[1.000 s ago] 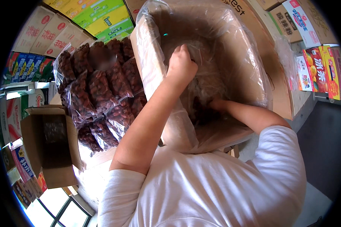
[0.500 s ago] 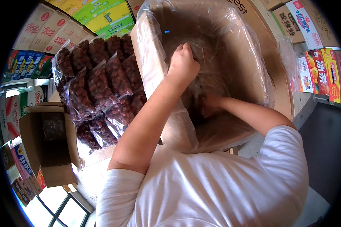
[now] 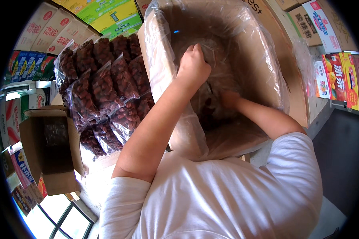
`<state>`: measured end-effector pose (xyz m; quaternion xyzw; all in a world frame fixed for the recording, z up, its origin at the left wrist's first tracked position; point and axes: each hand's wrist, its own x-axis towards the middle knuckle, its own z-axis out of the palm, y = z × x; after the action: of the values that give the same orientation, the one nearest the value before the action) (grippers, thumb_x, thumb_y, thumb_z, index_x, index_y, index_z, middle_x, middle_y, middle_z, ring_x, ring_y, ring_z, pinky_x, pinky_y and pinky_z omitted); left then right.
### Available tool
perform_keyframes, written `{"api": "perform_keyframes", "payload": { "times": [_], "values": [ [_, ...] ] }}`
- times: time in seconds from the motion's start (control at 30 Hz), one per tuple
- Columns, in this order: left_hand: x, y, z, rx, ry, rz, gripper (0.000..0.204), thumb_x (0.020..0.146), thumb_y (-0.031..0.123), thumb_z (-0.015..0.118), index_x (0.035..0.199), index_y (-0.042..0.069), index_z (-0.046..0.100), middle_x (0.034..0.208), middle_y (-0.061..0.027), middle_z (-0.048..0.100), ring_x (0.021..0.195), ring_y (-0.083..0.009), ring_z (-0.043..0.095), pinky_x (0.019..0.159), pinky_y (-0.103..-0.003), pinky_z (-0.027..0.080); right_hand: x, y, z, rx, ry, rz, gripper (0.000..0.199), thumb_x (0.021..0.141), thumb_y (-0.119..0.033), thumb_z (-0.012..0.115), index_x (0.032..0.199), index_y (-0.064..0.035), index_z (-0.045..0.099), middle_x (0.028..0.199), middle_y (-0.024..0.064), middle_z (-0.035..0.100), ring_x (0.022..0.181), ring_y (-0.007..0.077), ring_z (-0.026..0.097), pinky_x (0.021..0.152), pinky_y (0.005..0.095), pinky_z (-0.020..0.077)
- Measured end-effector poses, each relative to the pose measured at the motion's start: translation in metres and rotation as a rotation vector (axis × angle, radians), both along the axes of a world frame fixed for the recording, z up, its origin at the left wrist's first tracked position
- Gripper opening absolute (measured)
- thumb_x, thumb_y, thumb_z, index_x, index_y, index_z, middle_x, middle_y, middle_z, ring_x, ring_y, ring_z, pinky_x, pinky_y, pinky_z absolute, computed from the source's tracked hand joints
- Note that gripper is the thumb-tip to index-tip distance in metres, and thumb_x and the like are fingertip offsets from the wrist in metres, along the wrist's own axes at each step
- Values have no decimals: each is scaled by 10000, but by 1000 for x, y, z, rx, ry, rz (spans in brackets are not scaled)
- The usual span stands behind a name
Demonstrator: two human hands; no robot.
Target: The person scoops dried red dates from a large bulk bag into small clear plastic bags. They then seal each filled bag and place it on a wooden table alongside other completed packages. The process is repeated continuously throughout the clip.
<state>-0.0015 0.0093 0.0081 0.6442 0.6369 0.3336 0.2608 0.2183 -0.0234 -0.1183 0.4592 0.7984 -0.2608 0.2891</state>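
A large cardboard box point(image 3: 263, 51) lined with clear plastic point(image 3: 247, 24) stands before me. Over its left part my left hand point(image 3: 193, 65) is closed, pinching the edge of a clear plastic bag point(image 3: 208, 49). My right hand point(image 3: 229, 98) reaches down beside that bag in the box; its fingers are in shadow and behind plastic, so what they hold is hidden. Some dark red dried fruit, looking like dates point(image 3: 207, 111), lies low in the box, left of my right hand.
Left of the box, filled clear bags of dark red dates point(image 3: 101, 89) lie stacked in rows. A smaller cardboard box point(image 3: 54, 147) with raised flaps stands further left. Packaged cartons point(image 3: 109, 18) line the back, and colourful boxes point(image 3: 339, 77) the right.
My right hand has moved up and slightly right inside the box, away from the dark dates, which now show more. The left hand stays almost where it was.
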Motion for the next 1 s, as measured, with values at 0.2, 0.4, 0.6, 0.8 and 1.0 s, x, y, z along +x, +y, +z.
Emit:
{"api": "perform_keyframes", "payload": {
  "times": [0.2, 0.4, 0.6, 0.8, 1.0],
  "values": [
    [-1, 2, -1, -50, -10, -17, 377, 706, 11, 602, 1064, -83, 532, 1092, -275, 575, 1030, -427, 574, 903, -430, 489, -28, -11, -12, 52, 293, -24, 326, 767, -148, 564, 1050, 14, 582, 884, 281, 649, 853, 433, 643, 760, 502, 512],
    [-1, 1, 4, -68, 22, -12, 374, 702, 10, 605, 1058, -80, 532, 1097, -267, 577, 1035, -421, 574, 901, -428, 490, -53, -20, 3, -225, 84, 129, 429, 759, -159, 564, 1135, 47, 548, 912, 303, 636, 900, 433, 634, 786, 505, 512],
    [-1, 3, -3, -5, 16, -32, 355, 696, 1, 597, 1035, -82, 537, 1074, -274, 581, 1009, -425, 581, 892, -432, 493, -46, -64, 2, 21, 269, -50, 453, 804, -216, 554, 1207, -11, 551, 1175, 307, 567, 1027, 469, 585, 886, 520, 480],
    [-2, 4, -2, -52, 7, -31, 496, 700, -5, 589, 1182, -104, 523, 1163, -298, 567, 1074, -420, 573, 939, -412, 479, -81, -57, 31, -244, 182, 59, 540, 853, -365, 539, 1289, -47, 513, 1257, 260, 541, 1062, 462, 574, 982, 497, 431],
    [-3, 4, 1, -80, 19, -46, 546, 708, -12, 576, 1239, -113, 495, 1208, -306, 552, 1100, -417, 567, 956, -405, 471, -87, -63, 18, -374, 277, -7, 546, 866, -412, 514, 1308, -91, 514, 1208, 212, 595, 1060, 428, 591, 960, 489, 445]
  ]
}}
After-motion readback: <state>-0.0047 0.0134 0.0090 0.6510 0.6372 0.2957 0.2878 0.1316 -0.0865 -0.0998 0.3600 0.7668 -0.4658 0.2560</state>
